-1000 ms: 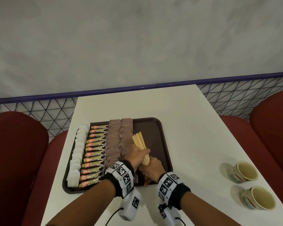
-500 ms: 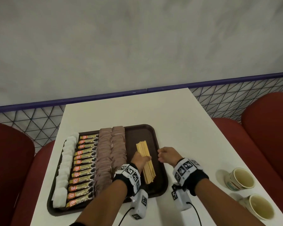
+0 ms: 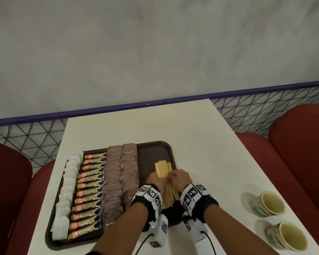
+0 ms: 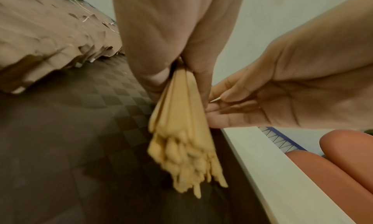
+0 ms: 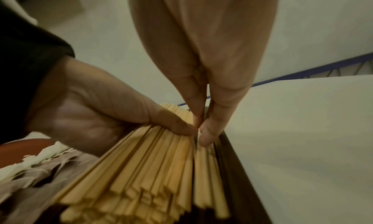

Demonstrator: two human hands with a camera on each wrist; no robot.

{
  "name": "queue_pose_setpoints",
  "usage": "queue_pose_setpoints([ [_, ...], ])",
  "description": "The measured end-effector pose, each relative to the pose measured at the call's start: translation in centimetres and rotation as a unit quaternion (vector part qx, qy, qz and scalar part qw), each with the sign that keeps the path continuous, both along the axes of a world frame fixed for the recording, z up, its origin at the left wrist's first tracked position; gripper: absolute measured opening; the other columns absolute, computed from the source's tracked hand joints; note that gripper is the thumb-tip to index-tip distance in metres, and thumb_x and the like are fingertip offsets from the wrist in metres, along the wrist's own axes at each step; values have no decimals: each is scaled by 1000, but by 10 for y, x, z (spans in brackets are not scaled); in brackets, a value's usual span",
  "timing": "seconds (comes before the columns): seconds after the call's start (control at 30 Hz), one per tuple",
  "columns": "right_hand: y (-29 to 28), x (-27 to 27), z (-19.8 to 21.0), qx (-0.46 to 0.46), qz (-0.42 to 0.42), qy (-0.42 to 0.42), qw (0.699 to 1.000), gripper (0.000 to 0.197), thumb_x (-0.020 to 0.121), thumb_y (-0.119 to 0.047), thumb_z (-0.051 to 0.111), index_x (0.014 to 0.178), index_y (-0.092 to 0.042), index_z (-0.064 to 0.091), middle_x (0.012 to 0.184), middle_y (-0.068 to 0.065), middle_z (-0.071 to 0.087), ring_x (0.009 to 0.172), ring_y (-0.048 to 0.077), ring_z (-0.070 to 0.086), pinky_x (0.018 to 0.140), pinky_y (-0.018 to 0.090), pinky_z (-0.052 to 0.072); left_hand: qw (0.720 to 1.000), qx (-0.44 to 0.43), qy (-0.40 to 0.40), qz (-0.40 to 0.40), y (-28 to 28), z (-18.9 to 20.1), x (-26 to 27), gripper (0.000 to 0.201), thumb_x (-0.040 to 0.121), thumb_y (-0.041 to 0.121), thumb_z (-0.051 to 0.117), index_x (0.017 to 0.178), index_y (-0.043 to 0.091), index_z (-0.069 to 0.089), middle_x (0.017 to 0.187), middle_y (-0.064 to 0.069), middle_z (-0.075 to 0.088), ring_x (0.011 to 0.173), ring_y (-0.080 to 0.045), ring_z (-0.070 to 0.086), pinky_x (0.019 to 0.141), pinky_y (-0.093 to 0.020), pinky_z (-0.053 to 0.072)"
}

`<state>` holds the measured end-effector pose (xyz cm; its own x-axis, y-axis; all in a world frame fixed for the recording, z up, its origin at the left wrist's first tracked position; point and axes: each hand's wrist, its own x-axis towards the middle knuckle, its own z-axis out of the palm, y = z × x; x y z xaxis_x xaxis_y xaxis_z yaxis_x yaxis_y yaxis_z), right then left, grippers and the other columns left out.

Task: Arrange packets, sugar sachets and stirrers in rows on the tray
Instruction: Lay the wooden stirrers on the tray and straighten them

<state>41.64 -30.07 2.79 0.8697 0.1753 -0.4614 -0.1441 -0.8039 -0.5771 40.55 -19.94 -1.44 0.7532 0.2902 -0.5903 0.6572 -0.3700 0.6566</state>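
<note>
A brown tray (image 3: 156,146) holds a column of white sugar sachets (image 3: 67,188), a row of coffee granule packets (image 3: 89,188) and two columns of brown packets (image 3: 121,179). A bundle of wooden stirrers (image 3: 164,168) lies on the tray's right part. My left hand (image 3: 159,180) grips the bundle (image 4: 181,128) round its middle. My right hand (image 3: 173,178) meets it from the right, and its thumb and finger pinch a stirrer (image 5: 199,149) at the bundle's right edge. The stirrers' middle is hidden under both hands.
Two cups (image 3: 267,204) (image 3: 287,236) stand on the white table (image 3: 201,144) at the near right. Red seats (image 3: 293,153) flank the table on both sides. A wall with a mesh rail (image 3: 26,137) runs behind.
My right hand, half a second ago apart on the right, has come back to the bundle and pinches a stirrer. My left hand stays on the stirrers.
</note>
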Motion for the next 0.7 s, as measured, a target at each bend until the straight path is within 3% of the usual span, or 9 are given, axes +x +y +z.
queue_pose_setpoints([
  [0.27,7,-8,4,8,53,5,999,37,95,-2,34,125,-5,56,133,13,53,122,26,50,99,25,38,999,42,15,-20,15,2,-3,44,85,34,64,113,0,60,113,-16,64,103,-30,61,73,-26,43],
  [0.53,20,-16,3,29,73,12,997,40,95,-1,32,128,-7,53,135,12,52,124,25,49,99,26,39,997,69,38,-27,30,6,-6,51,87,36,62,115,-6,53,119,-22,60,108,-36,59,83,-36,48],
  [0.63,27,-19,2,28,82,8,996,40,94,-1,33,129,-7,53,136,13,52,126,26,48,99,26,38,995,75,46,-37,34,11,-6,39,90,26,57,114,-5,54,119,-20,60,109,-34,58,83,-33,47],
  [0.7,31,-20,-1,32,80,7,996,39,93,-1,34,126,-6,55,132,14,55,122,27,51,97,27,40,995,73,47,-40,37,11,-5,23,91,20,54,99,-1,55,119,-18,59,110,-33,57,84,-32,46],
])
